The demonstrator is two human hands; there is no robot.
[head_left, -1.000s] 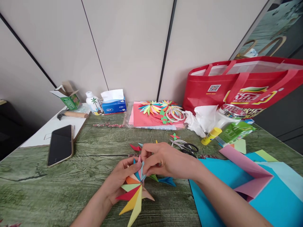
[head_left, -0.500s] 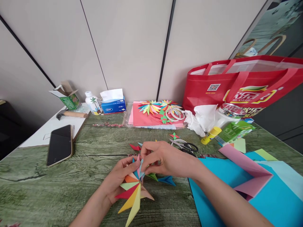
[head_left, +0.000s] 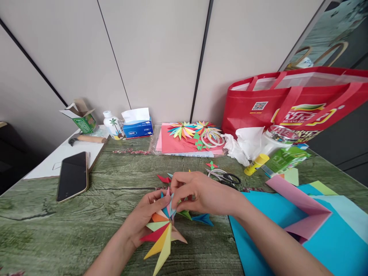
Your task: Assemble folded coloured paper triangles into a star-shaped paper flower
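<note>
L hand (head_left: 145,212) curled round paper star (head_left: 161,238), thumb on top; R hand (head_left: 195,196) pinched shut on its lt-blue fold, fingertips partly hidden. Star's over table (head_left: 57,237), btwn hands. Best: steady L, light R pinch nr ctr, don't crush tips.

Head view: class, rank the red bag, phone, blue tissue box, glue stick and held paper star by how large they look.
Red bag
Phone
Blue tissue box
Glue stick
Held paper star: below bag, above glue stick; left hand and right hand partly cover it, so otherwise unsure.
</note>
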